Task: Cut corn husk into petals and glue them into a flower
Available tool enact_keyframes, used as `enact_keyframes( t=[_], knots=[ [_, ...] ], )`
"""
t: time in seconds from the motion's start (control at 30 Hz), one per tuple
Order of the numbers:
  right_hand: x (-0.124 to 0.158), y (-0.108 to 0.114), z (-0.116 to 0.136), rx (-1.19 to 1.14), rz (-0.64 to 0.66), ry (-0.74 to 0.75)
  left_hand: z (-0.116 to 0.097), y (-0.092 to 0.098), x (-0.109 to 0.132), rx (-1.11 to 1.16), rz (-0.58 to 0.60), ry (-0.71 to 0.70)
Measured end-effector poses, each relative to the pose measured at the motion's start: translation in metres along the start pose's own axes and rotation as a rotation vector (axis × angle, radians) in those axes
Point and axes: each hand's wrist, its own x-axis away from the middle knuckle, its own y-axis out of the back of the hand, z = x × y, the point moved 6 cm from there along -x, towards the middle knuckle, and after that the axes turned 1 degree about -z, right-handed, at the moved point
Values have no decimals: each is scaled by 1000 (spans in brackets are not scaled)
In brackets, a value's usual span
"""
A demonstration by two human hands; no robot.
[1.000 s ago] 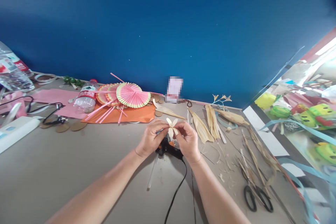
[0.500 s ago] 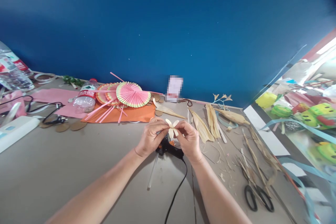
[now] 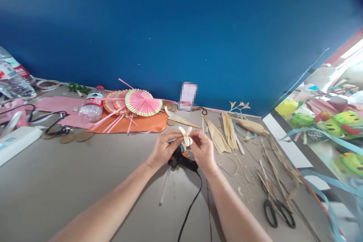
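A small cream flower (image 3: 186,134), its petals apparently cut from corn husk, is held between my two hands above the table. My left hand (image 3: 166,145) pinches it from the left with thumb and forefinger. From the right, the fingertips of my right hand (image 3: 203,151) close on its petals. Just below and behind the hands lies a black glue gun (image 3: 183,161), partly hidden by them, with a clear glue stick (image 3: 165,187) poking out toward me. Pieces of dried husk (image 3: 217,136) lie to the right of my right hand.
Black-handled scissors (image 3: 279,211) lie at the right among husk scraps. Pink paper fans (image 3: 144,102) rest on orange paper (image 3: 136,124) at the back left, beside a plastic bottle (image 3: 93,106). A white power strip (image 3: 18,144) sits at the left edge. A blue wall (image 3: 181,38) rises behind.
The flower has turned slightly and its petals look more folded together near my right fingertips. Both hands keep almost the same place.
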Motion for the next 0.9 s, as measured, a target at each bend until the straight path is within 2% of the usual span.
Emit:
enact_keyframes(
  t=[0.2,0.4,0.53,0.77,0.9],
  knots=[
    [0,-1,-2,-21,13,-27,1,2,3,-82,-47,-27],
    [1,-2,-2,-17,7,-43,-7,2,7,-199,-92,-162],
    [1,-3,-5,-41,-2,-63,-9,2,8,-232,-108,-184],
    [-1,-1,-5,-59,-25,-63,-17,2,5,-259,-28,-228],
    [-3,1,-3,-100,-39,-59,-15,1,3,-223,22,-207]
  ],
)
